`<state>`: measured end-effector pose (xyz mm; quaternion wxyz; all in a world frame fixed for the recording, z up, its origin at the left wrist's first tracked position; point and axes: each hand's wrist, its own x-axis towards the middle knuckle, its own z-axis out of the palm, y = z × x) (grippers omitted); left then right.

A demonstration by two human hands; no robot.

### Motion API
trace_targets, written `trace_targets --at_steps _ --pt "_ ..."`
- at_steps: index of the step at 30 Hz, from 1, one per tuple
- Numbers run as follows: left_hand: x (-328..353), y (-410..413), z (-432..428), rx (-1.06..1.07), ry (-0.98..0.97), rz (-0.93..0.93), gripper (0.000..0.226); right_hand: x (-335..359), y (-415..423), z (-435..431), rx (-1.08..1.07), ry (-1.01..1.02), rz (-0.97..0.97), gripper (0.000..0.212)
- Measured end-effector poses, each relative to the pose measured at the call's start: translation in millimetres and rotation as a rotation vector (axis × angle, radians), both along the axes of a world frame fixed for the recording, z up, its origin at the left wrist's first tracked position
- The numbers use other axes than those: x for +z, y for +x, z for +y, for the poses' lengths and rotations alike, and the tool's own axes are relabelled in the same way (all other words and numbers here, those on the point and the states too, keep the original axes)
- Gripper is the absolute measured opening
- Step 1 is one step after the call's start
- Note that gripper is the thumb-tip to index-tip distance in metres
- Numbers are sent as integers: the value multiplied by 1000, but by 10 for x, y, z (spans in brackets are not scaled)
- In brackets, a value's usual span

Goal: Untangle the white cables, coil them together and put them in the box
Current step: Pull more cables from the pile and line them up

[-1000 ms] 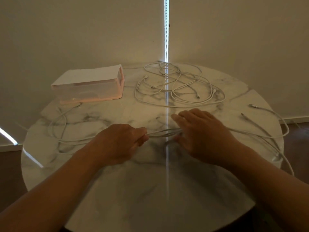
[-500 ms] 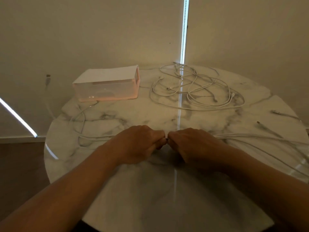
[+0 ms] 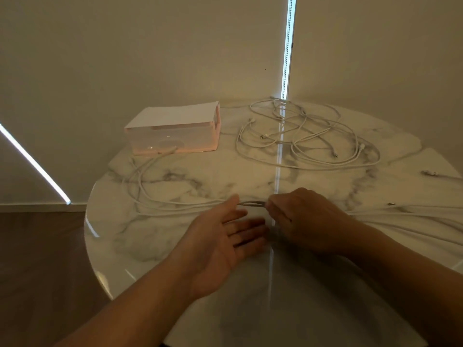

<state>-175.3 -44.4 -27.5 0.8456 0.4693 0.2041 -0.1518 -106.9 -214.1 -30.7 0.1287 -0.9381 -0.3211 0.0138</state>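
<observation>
A thin bundle of white cables runs across the near middle of the table, its round, smooth strands drawn close together where the right hand pinches them between curled fingers. From that grip the strands fan out flat toward the table's right edge. On the other side they run left in long shallow curves, then bend up toward the box. One plug end lies at the foot of the box's front wall.

The left hand lies just beside the right one with the palm turned up and the fingers straight and spread, holding nothing. Its thumb tip is close to the strands, but whether it touches them cannot be told.

A second lot of white cable, a loose tangle of overlapping loops with small plugs showing, lies at the far side of the table, well apart from the hands and right of the box. The box is rectangular, made of translucent pinkish plastic, with a flat matte white top. It sits at the far left of the table.

The table is round, with a glossy white marble top veined in grey. A narrow bright strip of light is mirrored on it. Behind the table hangs a plain matte beige surface, and dark wood floor shows at the left.
</observation>
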Motion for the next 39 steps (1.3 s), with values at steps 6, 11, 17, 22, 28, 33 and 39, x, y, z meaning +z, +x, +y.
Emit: trace_targets --at_steps 6,11,17,22,28,33,39 --pt "-47 389 -121 465 -343 -86 42 -43 -85 2 0 -13 -27 33" --pt "-16 677 226 664 -326 -192 36 -65 -192 -154 -17 -65 -25 34" --pt "59 843 774 871 -269 -230 37 -54 -336 -347 -41 -97 -36 35" --pt "94 961 1001 937 -251 -203 33 -139 -432 -483 -117 -122 -94 42" --pt "56 992 1029 939 -194 -230 32 -219 -428 -536 -148 -100 -321 44" --pt "57 971 978 922 -206 -269 32 163 -317 -98 -175 -142 -368 83" --pt "76 953 880 885 -237 -268 32 284 -59 1034 56 -33 -85 47"
